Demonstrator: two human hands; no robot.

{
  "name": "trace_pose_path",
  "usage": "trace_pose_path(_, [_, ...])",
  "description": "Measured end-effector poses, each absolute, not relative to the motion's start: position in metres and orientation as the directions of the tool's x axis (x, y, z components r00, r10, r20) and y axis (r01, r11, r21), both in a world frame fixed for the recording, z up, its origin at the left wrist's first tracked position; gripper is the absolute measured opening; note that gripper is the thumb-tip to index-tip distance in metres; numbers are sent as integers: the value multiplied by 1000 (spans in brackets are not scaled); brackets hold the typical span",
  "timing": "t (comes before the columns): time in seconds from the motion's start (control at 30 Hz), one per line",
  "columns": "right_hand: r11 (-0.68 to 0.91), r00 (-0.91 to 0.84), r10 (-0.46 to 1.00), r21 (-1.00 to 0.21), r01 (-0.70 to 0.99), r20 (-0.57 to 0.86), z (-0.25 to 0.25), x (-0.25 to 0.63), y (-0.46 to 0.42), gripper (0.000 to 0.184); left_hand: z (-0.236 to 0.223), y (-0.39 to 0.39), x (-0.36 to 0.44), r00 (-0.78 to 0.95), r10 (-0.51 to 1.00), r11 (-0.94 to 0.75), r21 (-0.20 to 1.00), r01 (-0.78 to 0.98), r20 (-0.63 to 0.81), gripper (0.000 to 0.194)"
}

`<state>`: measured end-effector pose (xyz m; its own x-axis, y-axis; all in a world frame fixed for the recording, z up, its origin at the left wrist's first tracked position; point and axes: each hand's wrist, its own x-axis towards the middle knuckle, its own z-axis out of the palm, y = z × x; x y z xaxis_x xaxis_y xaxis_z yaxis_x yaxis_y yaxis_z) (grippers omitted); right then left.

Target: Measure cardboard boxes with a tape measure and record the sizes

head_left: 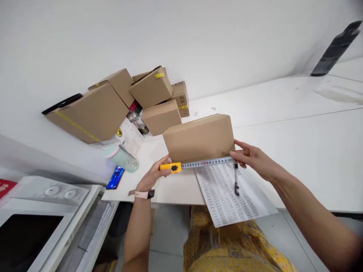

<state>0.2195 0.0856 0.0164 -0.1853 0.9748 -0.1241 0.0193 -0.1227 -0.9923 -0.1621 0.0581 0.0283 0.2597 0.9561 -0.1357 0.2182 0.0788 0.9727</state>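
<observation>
My left hand [154, 173] is closed on the yellow case of a tape measure [173, 167], at the left lower corner of a brown cardboard box [200, 141]. The silver blade runs out along the box's lower edge. At the right end, my right hand [246, 155] pinches the blade's tip against the box corner, with fingers partly behind the box. Below the blade lies a printed sheet [227, 196] with columns of figures, overhanging the table's front edge. A black pen [236, 183] rests on the sheet, just under my right hand.
Several cardboard boxes [151, 88] are stacked at the back left by the wall. A mint tumbler [124, 158] and a lit phone [115, 177] stand left of my left hand. A microwave [36, 226] is at the lower left. A dark bottle [334, 49] stands far right.
</observation>
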Motion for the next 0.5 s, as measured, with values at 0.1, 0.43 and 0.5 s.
trace_pose_path(0.1, [-145,-98,985,-989,3,-145,38,218,98,100,58,69,-157,296,943,81,968,239,-152,59])
trace_pose_path(0.43, [-19,-113,993,-1000,-24,-16,70,256,182,31,95,111,-164,111,987,93,982,165,-112,58])
trace_pose_path(0.5, [-54,-114,992,-998,-13,-52,64,258,200,26,88,119,-166,85,988,113,979,168,-129,58])
